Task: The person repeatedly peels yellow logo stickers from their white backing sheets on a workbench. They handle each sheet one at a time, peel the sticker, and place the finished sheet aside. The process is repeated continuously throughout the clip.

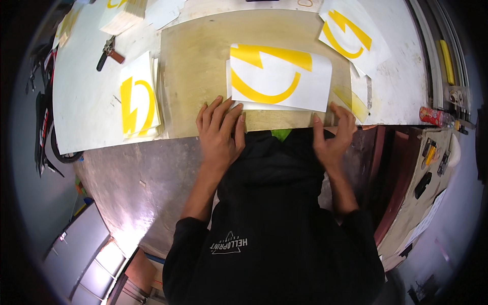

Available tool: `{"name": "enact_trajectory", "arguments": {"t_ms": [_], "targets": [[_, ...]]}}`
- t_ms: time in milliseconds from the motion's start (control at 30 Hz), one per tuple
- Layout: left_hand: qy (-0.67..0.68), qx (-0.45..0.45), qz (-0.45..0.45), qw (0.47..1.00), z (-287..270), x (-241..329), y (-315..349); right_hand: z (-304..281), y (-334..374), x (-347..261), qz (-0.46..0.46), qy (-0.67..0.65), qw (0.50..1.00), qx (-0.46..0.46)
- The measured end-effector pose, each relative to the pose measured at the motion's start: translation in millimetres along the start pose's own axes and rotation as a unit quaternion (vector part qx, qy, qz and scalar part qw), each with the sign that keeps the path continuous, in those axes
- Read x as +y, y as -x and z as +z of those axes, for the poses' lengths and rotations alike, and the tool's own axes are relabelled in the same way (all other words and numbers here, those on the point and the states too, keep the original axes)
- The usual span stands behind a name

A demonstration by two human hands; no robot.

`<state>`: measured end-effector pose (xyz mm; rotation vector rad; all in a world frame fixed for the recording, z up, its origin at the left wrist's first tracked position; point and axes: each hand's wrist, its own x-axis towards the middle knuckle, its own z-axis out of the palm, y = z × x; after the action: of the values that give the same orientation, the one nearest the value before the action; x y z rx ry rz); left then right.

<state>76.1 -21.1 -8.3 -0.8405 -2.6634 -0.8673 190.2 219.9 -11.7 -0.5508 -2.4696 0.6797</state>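
In front of me, on the tan mat (195, 61) which covers the middle of the desk (84, 109), lies a white printed sheet (279, 71) with a yellow design. Along its left and near sides, the edge of at least 1 more white sheet shows below it.

My left hand (219, 134) is at the near left corner, its fingers a little spread, with 2 or more tips at the paper edge. My right hand (335, 136) is near the other near corner, its thumb and forefinger apart; if they touch the paper, I cannot tell.

Around these is quite crowded. A pile of similar yellow-printed sheets (140, 101) lies just left of the mat, and further printed sheets (345, 35) cover the mat's far right corner. Behind the left pile is a small black and brown object (109, 52), whose kind I cannot make out, and farther is a thick paper stack (122, 21). A red-labelled bottle (432, 116) lies at the right end of the desk.
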Motion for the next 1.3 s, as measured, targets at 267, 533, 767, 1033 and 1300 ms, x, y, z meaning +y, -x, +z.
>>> {"name": "enact_trajectory", "arguments": {"t_ms": [267,533,767,1033,1300], "targets": [[0.058,-0.013,-0.04,0.997,-10,-1,-13,2,6,-29,-0.237,-0.114,0.965,0.006],[0.025,0.058,-0.069,0.996,11,-3,-16,56,-46,-90,-0.335,-0.059,0.933,-0.122],[0.006,0.03,-0.065,0.997,5,4,-19,87,-92,-64,-0.304,0.049,0.915,-0.26],[0.002,-0.001,-0.057,0.998,2,2,-18,96,-108,-60,-0.315,0.096,0.903,-0.275],[-0.04,-0.138,0.015,0.99,-24,-17,-54,93,-135,-57,-0.319,0.115,0.896,-0.287]]}}
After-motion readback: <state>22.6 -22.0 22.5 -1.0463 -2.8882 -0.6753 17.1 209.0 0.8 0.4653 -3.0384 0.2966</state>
